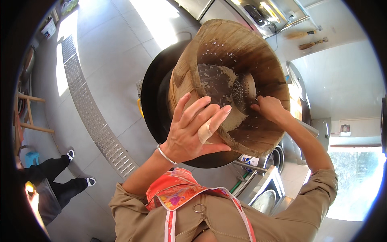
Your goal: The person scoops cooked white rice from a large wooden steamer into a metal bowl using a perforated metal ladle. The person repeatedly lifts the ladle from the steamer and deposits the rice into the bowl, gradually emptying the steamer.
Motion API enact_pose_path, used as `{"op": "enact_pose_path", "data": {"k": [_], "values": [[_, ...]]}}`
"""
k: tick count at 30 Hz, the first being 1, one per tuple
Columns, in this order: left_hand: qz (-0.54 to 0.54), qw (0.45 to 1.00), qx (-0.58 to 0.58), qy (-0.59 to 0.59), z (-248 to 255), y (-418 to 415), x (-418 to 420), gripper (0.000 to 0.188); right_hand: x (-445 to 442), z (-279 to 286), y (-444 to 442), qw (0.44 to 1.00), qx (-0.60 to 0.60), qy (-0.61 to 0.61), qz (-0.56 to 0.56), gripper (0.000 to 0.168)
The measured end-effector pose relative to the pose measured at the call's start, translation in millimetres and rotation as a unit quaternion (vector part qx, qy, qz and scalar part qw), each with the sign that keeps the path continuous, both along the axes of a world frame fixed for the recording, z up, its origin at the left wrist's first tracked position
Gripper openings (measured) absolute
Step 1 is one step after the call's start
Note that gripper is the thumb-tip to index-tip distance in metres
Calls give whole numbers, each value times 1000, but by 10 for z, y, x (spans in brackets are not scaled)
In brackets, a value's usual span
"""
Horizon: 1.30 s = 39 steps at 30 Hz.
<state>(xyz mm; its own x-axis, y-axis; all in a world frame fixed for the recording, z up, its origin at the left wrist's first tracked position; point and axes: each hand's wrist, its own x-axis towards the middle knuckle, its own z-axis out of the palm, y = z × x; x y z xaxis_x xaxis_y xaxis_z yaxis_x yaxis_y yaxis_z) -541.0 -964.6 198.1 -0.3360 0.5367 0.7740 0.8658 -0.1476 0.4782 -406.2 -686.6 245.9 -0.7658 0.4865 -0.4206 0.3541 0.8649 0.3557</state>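
Observation:
A large wooden rice steamer (266, 57) tilts with its mouth towards me. Cooked rice (237, 119) lies in a clump along its bottom, and stray grains cling to the wall. My right hand (270, 107) reaches inside, gripping a perforated metal skimmer (244, 92) near its head; the bowl of the skimmer is by the rice. My left hand (193, 130) is in front of the near rim with its fingers spread and holds nothing; whether it touches the wood is hard to tell. One finger has a bandage. Behind and below the steamer shows a dark wok (157, 75).
A metal drain grating (86, 99) crosses the tiled floor at left. Beyond it another person's legs (60, 169) and a blue stool (32, 158) are visible. Steel counter equipment (266, 199) stands at lower right. Two small brooms (311, 44) hang on the wall.

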Motion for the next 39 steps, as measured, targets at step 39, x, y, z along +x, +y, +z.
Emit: {"op": "enact_pose_path", "data": {"k": [39], "values": [[-12, 1000, 11, -2, -78, 34, -16, 73, -353, -349, 500, 996, 16, 31, 86, 44]]}}
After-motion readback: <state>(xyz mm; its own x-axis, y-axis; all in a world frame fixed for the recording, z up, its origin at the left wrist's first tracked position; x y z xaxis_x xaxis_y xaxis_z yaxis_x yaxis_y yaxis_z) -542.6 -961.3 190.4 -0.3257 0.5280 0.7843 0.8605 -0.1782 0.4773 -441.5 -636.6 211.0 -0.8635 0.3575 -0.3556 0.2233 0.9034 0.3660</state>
